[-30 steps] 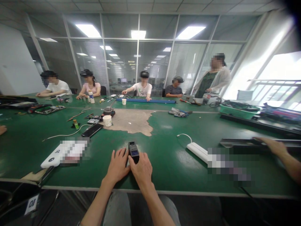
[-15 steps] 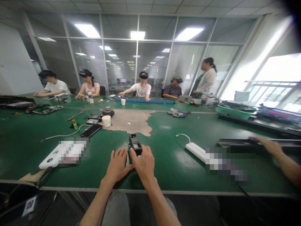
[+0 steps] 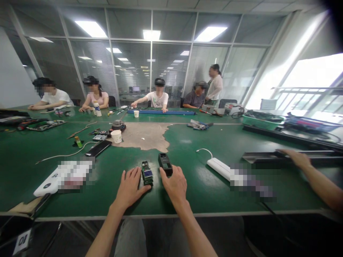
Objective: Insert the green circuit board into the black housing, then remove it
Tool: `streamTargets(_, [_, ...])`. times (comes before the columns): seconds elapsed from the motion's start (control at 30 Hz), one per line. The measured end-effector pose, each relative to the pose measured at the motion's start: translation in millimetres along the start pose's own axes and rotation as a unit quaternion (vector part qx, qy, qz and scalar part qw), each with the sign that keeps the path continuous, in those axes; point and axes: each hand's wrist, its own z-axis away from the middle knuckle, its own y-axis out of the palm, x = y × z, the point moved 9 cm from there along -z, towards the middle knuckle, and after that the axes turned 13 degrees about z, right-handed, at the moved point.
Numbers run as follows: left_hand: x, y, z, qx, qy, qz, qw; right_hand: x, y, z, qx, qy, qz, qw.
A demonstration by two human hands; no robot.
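My left hand [image 3: 130, 187] lies low on the green table with its fingers stretched and apart. Its forefinger and thumb border the left side and near end of a small stacked circuit board [image 3: 147, 174], which has a little blue-and-white part on top. To the right of the board, my right hand [image 3: 175, 182] grips the near end of a black plastic housing [image 3: 165, 164] between thumb and fingers. The housing has window-like cutouts in its upper face. A gap of bare table separates it from the board. My fingers partly hide its near end.
A white power bank [image 3: 48, 182] and a dark phone [image 3: 98, 147] lie left. Paper cup [image 3: 116, 136] stands beyond them. Right are a white power strip [image 3: 218, 167], a co-worker's hand [image 3: 297, 159] on a metal channel [image 3: 257, 157], and a green basket [image 3: 257, 122]. Several people sit opposite.
The black housing, which was over the circuit board, has moved right with my right hand, and the board is now uncovered. The standing person has shifted left in view.
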Motion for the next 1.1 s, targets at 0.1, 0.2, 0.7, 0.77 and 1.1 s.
streamTargets(0.1, [1,2.0,0,0.004,-0.001,0.000,1.000,-7,7,2,0.011,-0.002,0.009,1.000])
streamTargets(0.2, [2,3.0,0,0.002,-0.001,-0.002,1.000,-12,13,3,0.018,-0.002,0.017,1.000])
streamTargets(0.7, [2,4.1,-1,0.001,-0.002,-0.005,1.000,-13,32,11,0.067,-0.028,0.050,0.996])
streamTargets(0.77, [2,4.3,-1,0.004,-0.003,-0.003,1.000,-13,32,12,0.058,-0.035,0.051,0.996])
streamTargets(1.1, [2,1.1,-2,0.009,-0.010,0.005,1.000,-17,33,14,0.045,-0.032,0.008,0.998])
